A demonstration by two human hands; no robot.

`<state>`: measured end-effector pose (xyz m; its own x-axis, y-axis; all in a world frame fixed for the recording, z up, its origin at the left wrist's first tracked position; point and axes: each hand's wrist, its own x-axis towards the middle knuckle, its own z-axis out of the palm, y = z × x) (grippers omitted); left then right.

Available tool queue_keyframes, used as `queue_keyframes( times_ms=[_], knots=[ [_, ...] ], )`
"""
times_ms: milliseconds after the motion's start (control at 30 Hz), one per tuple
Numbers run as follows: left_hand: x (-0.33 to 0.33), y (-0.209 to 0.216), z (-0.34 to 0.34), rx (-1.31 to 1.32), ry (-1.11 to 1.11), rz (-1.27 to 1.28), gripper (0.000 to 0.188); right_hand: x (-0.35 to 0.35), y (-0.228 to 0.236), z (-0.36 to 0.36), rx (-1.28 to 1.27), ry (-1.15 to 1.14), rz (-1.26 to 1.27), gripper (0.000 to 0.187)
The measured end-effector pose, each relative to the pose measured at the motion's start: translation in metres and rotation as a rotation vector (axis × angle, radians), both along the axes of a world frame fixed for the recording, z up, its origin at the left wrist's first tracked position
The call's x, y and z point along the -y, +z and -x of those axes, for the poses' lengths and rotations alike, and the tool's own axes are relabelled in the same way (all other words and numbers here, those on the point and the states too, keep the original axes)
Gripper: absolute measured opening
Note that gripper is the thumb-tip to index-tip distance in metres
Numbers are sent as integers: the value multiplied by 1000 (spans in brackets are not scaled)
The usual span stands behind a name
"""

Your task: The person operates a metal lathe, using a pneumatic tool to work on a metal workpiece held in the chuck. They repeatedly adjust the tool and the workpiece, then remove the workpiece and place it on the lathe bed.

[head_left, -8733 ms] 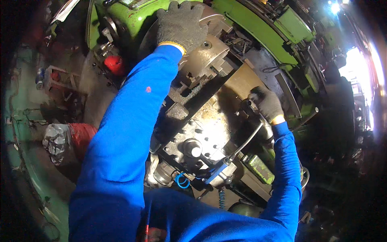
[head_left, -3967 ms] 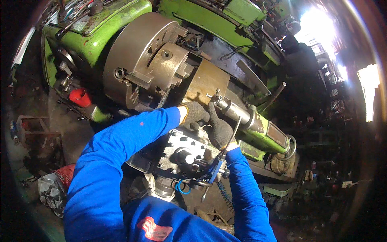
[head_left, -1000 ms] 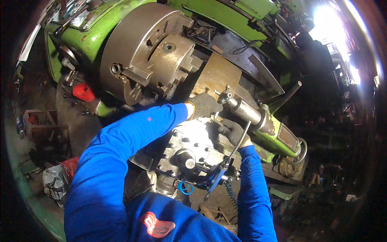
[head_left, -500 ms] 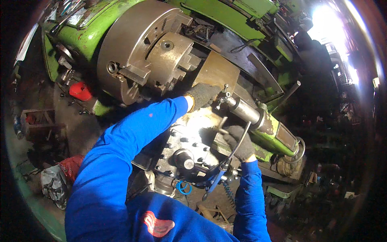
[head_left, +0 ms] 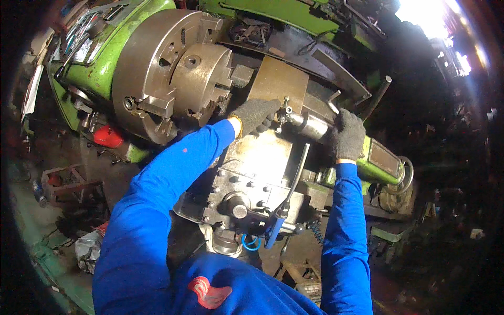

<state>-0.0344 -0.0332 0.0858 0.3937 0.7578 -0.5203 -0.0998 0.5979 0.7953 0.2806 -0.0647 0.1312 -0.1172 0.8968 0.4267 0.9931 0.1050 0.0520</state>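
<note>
My left hand (head_left: 254,116), in a dark grey knitted glove, reaches over the lathe carriage with its fingers curled beside a metal fitting with projecting screws (head_left: 284,114). What lies inside those fingers is hidden. The fitting sits at the end of the shiny tailstock quill (head_left: 311,126). My right hand (head_left: 349,134), gloved alike, is closed over the tailstock, behind the quill. A bent metal rod (head_left: 333,101) sticks up out of its grip. Left of my left hand is the smaller jawed chuck (head_left: 202,71), mounted in front of a large chuck (head_left: 142,68).
A bolted tool post block (head_left: 239,191) stands nearer me, with an air gun (head_left: 275,226) and its upright nozzle beside it. The green tailstock body (head_left: 386,163) carries a handwheel (head_left: 407,173). A thick lever (head_left: 378,97) slants up at the far right. A red container (head_left: 108,136) is low at left.
My right hand has moved up and right from the carriage to the tailstock, carrying the bent rod. My left hand stays by the fitting. The whole view has shifted slightly.
</note>
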Motion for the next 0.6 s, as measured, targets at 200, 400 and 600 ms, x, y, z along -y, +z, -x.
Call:
queue_keyframes(
  times_ms=[200, 400, 600],
  knots=[
    [-15, -35, 1, -36, 25, -164, 36, 4, -6, -5, -17, -5, -4, 33],
    [-7, -86, 55, -91, 53, -704, 32, 1, 6, 12, -26, -53, 46, 33],
    [54, -1, 48, 1, 203, -74, 38, 4, 8, 10, -32, -84, 59, 36]
  ],
)
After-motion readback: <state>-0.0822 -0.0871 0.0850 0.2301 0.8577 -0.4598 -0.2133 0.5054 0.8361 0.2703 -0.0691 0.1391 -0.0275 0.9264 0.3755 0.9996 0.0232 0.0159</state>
